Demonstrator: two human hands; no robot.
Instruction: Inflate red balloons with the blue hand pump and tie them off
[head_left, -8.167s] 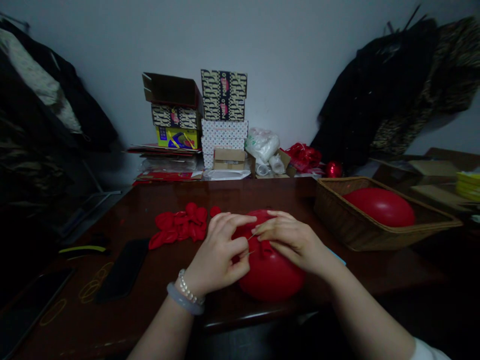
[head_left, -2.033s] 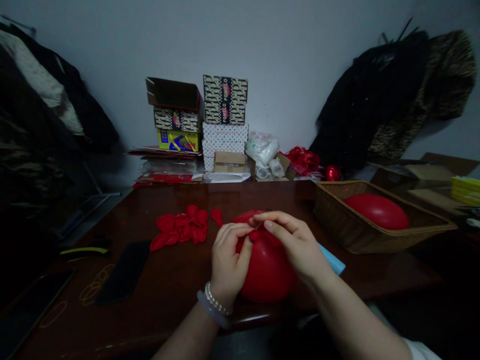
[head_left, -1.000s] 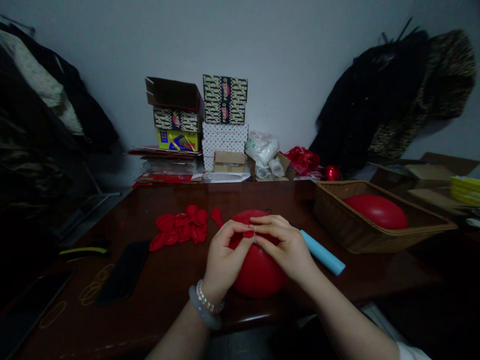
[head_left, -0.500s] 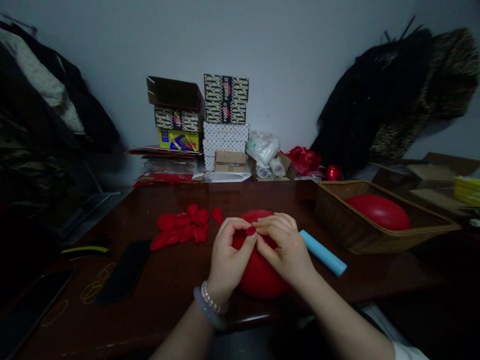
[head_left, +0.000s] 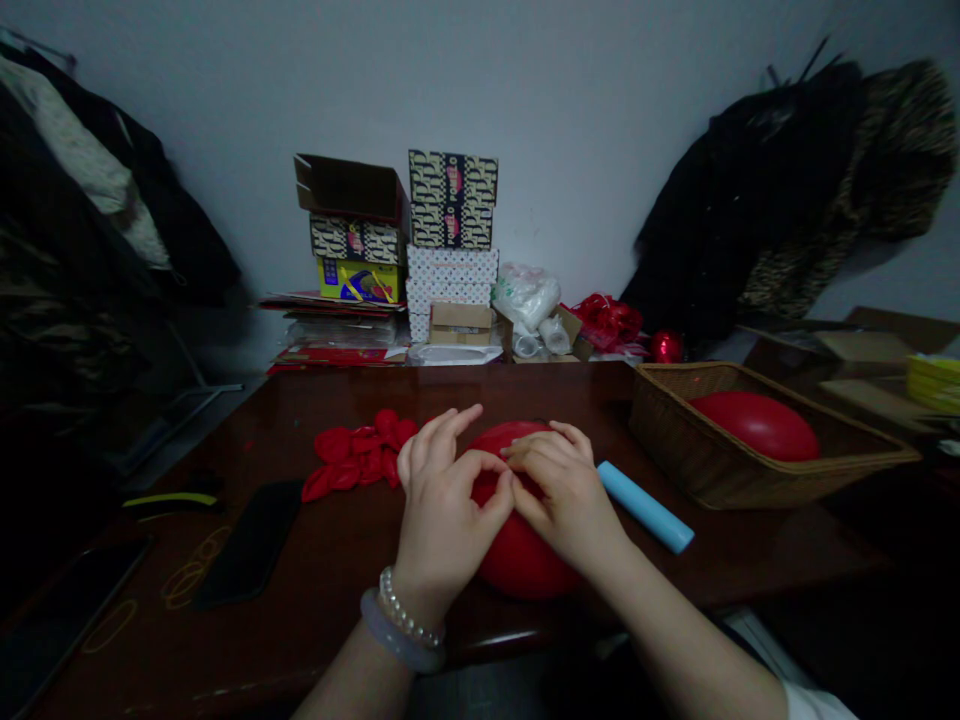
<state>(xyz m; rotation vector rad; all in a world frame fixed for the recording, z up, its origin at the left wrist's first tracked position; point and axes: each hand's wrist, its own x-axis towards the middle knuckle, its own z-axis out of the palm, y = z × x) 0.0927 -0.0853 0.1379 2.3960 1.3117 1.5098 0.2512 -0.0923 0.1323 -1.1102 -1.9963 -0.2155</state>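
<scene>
An inflated red balloon (head_left: 529, 560) rests at the table's near edge, partly covered by both my hands. My left hand (head_left: 446, 505) pinches at the balloon's neck with thumb and forefinger, its other fingers raised and spread. Opposite it, my right hand (head_left: 562, 490) has thumb and fingertips closed on the same spot. The neck itself is hidden between the fingertips. Left of my hands lies a pile of flat red balloons (head_left: 356, 455). A light blue tube (head_left: 646, 507) lies to the right of my right hand.
A wicker basket (head_left: 697, 480) holding another inflated red balloon (head_left: 757, 425) stands on the right. On the left lie a dark flat slab (head_left: 251, 540), yellow rubber bands (head_left: 187, 575) and a black-and-yellow tool (head_left: 171, 500). Stacked boxes (head_left: 452, 280) stand against the wall.
My left hand has shifted slightly left and its outer fingers have lifted and spread. The red neck opening that showed between my fingertips is now hidden. My right hand has hardly moved.
</scene>
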